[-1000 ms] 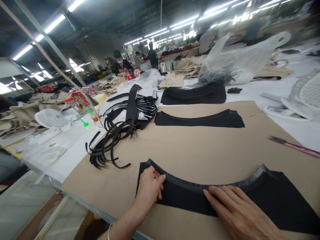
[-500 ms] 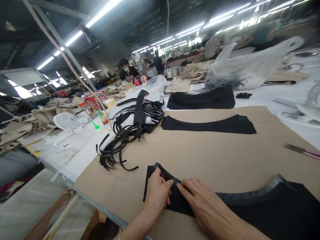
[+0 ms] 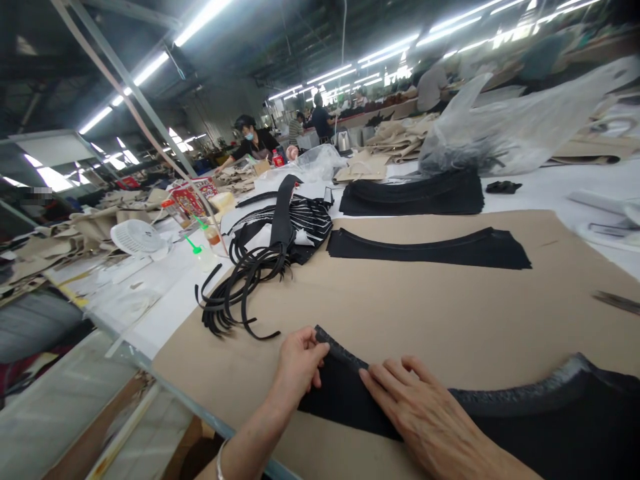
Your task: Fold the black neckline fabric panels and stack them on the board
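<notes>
A black curved fabric panel [image 3: 540, 433] lies at the front of the brown sheet, its concave upper edge lined with a shiny, rough-looking strip [image 3: 525, 395]. At its left end, my left hand [image 3: 295, 367] pinches the edge between thumb and fingers. My right hand [image 3: 425, 407] rests on the panel farther right, fingers stretched out and pressing near the edge strip. Part of the panel is hidden beneath that hand. Beyond both hands lies a stack of similar black panels [image 3: 425, 250], with a thicker stack [image 3: 410, 195] behind it.
Black strips [image 3: 240, 293] lie in a bundle to the left. Scissors [image 3: 617, 301] are at the right. A white fan [image 3: 137, 238], green-tipped bottles [image 3: 196, 250] and a plastic bag [image 3: 525, 127] stand around the brown sheet [image 3: 450, 313]. A masked co-worker [image 3: 255, 140] is farther back.
My left hand has shifted left and slightly up, now gripping the panel's very end. My right hand stays on the panel, slightly farther right. The camera view has shifted a little.
</notes>
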`<state>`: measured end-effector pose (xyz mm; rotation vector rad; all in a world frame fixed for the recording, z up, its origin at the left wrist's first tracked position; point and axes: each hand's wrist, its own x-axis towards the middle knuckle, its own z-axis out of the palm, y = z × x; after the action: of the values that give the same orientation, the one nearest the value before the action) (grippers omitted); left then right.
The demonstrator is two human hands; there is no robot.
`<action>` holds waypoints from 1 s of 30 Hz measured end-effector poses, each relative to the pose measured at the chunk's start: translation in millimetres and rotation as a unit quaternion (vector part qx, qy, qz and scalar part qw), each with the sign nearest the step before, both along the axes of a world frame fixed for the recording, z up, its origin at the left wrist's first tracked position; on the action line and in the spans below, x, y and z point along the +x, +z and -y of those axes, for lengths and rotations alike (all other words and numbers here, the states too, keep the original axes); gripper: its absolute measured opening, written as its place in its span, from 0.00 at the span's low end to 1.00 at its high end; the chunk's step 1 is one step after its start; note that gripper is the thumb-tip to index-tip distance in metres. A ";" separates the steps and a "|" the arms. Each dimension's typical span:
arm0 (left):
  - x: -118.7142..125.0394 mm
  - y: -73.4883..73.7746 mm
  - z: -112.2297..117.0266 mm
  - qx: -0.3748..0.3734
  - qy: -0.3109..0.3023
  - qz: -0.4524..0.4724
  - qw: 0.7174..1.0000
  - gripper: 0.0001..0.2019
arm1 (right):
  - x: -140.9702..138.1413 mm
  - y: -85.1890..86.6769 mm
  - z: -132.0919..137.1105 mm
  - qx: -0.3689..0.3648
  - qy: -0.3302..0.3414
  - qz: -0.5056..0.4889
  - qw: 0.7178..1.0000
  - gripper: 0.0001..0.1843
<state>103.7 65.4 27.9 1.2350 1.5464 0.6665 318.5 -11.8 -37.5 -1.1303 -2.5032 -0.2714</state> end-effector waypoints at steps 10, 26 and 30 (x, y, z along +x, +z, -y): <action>-2.1 -7.8 -11.2 0.034 -0.006 -0.068 0.997 0.04 | -1.3 -0.9 4.7 0.013 -0.022 -0.024 0.999 0.31; -5.3 -1.5 -13.9 -0.007 0.008 -0.019 1.000 0.03 | -6.2 28.4 0.8 0.082 -0.031 -0.074 0.993 0.27; -4.6 5.0 -13.7 0.000 -0.003 -0.019 1.000 0.04 | -6.0 38.2 2.2 0.092 -0.031 -0.063 0.993 0.28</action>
<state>99.1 79.1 32.8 1.2586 1.5734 0.6418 312.5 -14.0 0.7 -1.1137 -2.2835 -0.4247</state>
